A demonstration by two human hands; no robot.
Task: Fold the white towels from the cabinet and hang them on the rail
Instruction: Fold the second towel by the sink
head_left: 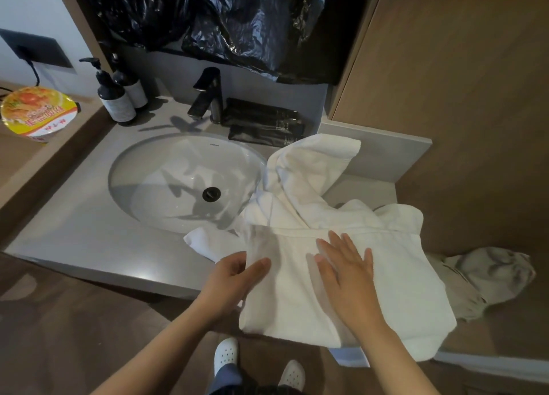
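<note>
head view: right hand (pixel 347 276) flat on towel (pixel 285 293), noodle cup (pixel 38 112) red-lettered.

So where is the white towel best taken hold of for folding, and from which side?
Probably its left edge, coming from the sink side: the towel lies flat there with a free edge, which the left hand pinches while the right hand presses the middle. The far end is bunched.

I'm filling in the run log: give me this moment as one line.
stage: folding on counter | left hand: pinches white towel edge | right hand: flat on towel | hanging: not yet done
</note>
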